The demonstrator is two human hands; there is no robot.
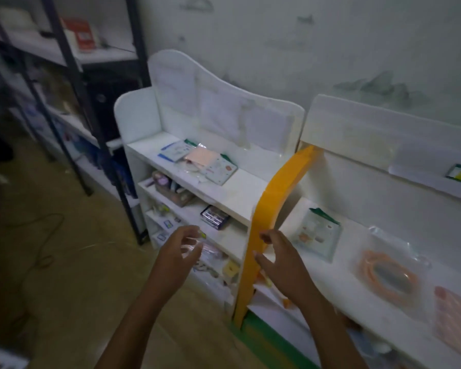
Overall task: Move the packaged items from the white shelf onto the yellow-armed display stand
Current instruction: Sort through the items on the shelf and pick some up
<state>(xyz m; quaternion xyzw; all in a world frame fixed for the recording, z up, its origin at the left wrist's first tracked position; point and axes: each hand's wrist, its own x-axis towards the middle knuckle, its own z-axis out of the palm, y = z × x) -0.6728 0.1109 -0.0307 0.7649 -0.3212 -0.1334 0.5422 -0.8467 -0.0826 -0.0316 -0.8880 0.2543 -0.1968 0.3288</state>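
1. A cluster of flat packets (198, 161) is seen lying on the top board of the white shelf (240, 193), left of the yellow arm (274, 209).
2. On the display stand (357, 283) right of that arm, a green-topped packet (317, 233), a bagged orange ring (389, 275) and a pink packet (455, 318) are laid out in a row.
3. The left hand (177, 258) is held in front of the shelf's lower boards, fingers loosely curled; nothing is gripped.
4. The right hand (280, 258) is held beside the yellow arm, fingers relaxed and parted, holding nothing.
5. Small boxes and packets are stored on the shelf's lower boards.
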